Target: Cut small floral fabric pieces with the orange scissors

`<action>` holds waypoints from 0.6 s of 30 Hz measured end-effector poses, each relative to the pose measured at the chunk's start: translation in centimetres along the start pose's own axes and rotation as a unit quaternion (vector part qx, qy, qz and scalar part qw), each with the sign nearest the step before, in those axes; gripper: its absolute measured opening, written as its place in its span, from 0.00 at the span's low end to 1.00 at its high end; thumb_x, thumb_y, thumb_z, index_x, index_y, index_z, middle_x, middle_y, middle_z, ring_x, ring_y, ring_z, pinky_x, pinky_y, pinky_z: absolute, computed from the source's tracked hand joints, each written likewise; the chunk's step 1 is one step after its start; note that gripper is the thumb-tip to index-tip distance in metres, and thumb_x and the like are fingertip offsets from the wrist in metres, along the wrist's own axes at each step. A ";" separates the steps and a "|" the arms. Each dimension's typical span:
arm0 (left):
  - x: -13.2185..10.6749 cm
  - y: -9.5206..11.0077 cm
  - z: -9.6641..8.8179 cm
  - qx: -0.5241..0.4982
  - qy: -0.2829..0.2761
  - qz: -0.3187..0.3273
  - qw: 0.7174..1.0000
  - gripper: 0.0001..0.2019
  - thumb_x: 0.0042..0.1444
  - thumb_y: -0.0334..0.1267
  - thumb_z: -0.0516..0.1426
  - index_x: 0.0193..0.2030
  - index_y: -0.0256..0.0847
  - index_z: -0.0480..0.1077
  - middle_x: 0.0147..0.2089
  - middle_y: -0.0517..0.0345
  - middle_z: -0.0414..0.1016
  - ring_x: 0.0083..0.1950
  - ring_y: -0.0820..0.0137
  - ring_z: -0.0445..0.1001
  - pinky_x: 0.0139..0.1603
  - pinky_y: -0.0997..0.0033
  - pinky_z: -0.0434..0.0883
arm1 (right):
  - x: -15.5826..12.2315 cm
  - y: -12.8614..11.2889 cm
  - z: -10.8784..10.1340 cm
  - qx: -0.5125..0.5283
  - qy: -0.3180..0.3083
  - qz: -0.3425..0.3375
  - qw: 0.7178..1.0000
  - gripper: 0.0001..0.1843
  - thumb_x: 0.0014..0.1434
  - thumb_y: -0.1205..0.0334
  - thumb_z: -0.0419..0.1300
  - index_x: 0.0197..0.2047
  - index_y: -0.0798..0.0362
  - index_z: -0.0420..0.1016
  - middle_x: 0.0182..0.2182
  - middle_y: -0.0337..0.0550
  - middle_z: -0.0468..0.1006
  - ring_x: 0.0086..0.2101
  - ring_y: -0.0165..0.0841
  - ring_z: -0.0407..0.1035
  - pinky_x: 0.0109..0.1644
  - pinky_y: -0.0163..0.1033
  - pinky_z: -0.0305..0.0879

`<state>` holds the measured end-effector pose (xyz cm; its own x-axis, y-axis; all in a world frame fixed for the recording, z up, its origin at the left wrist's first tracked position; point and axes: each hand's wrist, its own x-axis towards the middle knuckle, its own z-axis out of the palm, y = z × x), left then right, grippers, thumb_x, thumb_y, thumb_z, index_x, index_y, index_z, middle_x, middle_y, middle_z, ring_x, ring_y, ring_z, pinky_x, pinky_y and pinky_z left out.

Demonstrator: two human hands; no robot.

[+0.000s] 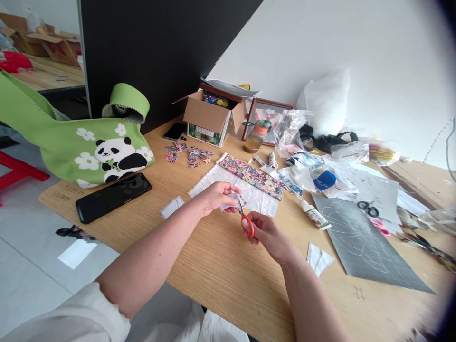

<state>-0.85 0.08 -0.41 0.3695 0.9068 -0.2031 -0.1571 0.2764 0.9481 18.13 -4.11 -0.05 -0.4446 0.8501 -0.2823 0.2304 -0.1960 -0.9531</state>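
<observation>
Head: left hand (216, 198) pinches scrap (237, 200), right hand (265, 232) grips scissors (244, 217); jar (259, 131) holds amber liquid (251, 144).

Set on the wearer's head, above the near edge of the wooden table (213, 270); facing forward and down, with the left hand (217, 197) and right hand (263, 230) near the middle; close enough to catch a rolled sleeve (103, 306) at lower left, yet wide enough to reach the black partition (160, 52) and white wall (302, 38) beyond; curving into darkness along the right edge
</observation>
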 end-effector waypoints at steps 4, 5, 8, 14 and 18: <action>0.0 -0.1 -0.1 -0.002 -0.001 0.003 1.000 0.16 0.47 0.26 0.59 0.46 0.32 0.69 0.31 0.58 0.70 0.24 0.75 0.73 0.28 0.75 0.67 | 0.0 0.1 0.0 0.005 0.000 -0.001 1.000 0.27 0.47 0.37 0.66 0.25 0.53 0.63 0.20 0.33 0.64 0.20 0.24 0.54 0.25 0.35 0.49; 0.1 -0.1 -0.1 -0.003 -0.001 0.003 1.000 0.16 0.47 0.26 0.59 0.46 0.31 0.69 0.31 0.58 0.71 0.24 0.75 0.73 0.28 0.74 0.67 | 0.1 0.1 0.0 0.006 -0.001 -0.001 1.000 0.27 0.47 0.37 0.66 0.25 0.52 0.63 0.20 0.33 0.63 0.20 0.24 0.53 0.25 0.35 0.48; 0.1 -0.1 -0.2 -0.007 -0.001 0.005 1.000 0.16 0.47 0.26 0.60 0.46 0.31 0.69 0.31 0.58 0.70 0.24 0.75 0.73 0.29 0.74 0.68 | 0.1 0.1 0.0 0.008 0.001 -0.001 1.000 0.27 0.47 0.37 0.66 0.25 0.52 0.63 0.20 0.32 0.63 0.20 0.24 0.53 0.24 0.35 0.48; 0.1 -0.1 -0.2 -0.010 -0.005 0.004 1.000 0.17 0.48 0.28 0.60 0.46 0.31 0.69 0.30 0.58 0.71 0.24 0.74 0.73 0.28 0.73 0.68 | 0.0 0.0 0.1 0.010 0.005 0.001 1.000 0.27 0.47 0.37 0.67 0.25 0.53 0.64 0.20 0.32 0.63 0.20 0.24 0.53 0.24 0.34 0.48; 0.1 -0.1 -0.2 -0.008 -0.006 0.005 1.000 0.17 0.47 0.28 0.60 0.46 0.31 0.69 0.30 0.59 0.70 0.25 0.74 0.73 0.29 0.73 0.68 | 0.0 0.0 0.1 0.012 0.003 0.003 1.000 0.27 0.47 0.38 0.67 0.25 0.53 0.64 0.20 0.32 0.63 0.20 0.24 0.54 0.24 0.34 0.49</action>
<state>-0.94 0.19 -0.56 0.3784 0.9058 -0.1906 -0.1757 0.2725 0.9460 18.06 -4.17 -0.03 -0.4388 0.8513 -0.2877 0.2118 -0.2132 -0.9538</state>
